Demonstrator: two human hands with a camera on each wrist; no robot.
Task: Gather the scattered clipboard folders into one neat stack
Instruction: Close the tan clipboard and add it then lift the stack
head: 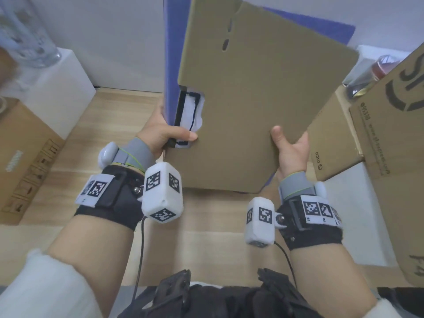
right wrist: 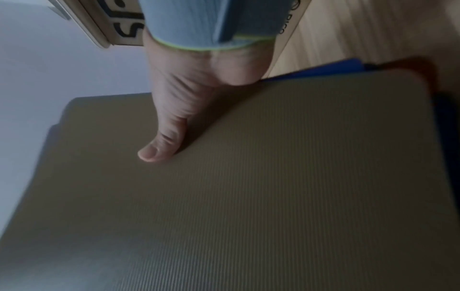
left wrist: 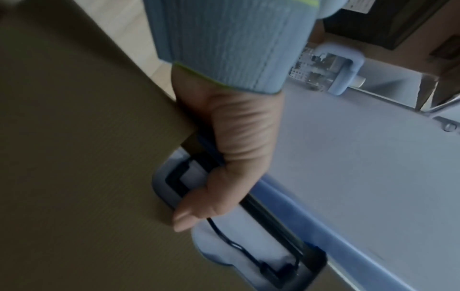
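Both hands hold up a tan ribbed clipboard folder with a blue folder behind it, lifted above the wooden floor. My left hand grips their left edge at the black clip, thumb on the tan cover; the thumb lies across the clip cut-out. My right hand grips the lower right edge, its thumb flat on the tan cover and its fingers hidden behind. A blue edge sticks out past the tan folder.
A printed cardboard box stands close on the right with an open flap. Another cardboard box and a white block sit at the left. A white wall is behind. Wooden floor lies below.
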